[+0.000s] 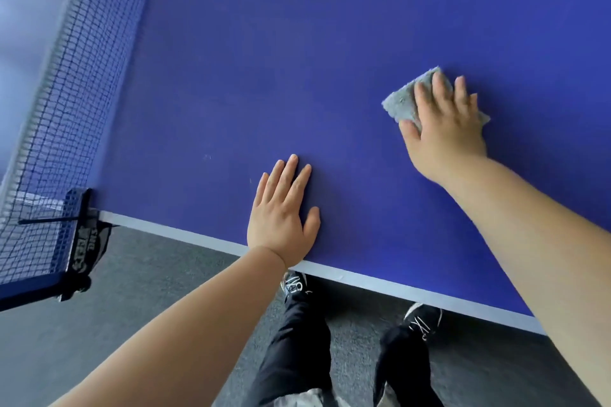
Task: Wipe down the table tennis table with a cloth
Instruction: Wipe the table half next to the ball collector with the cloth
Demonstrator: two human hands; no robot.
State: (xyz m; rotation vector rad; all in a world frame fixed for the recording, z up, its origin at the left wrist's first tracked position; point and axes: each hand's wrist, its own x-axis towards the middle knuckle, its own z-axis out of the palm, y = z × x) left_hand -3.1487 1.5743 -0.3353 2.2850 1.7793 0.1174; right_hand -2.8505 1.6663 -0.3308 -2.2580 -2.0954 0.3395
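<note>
Bright, even light – soft shadows beneath hands; wide-angle bending, blur upper left corner.

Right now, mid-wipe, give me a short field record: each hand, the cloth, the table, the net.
left hand: flat, fingers straight, resting on the table near its white edge line
right hand: fingers straight, pressing on the cloth
cloth: grey, flat on the table, partly under the right hand, farther in from the edge than the left hand
table: blue top
net: to the person's left, its clamp at the table edge
</note>
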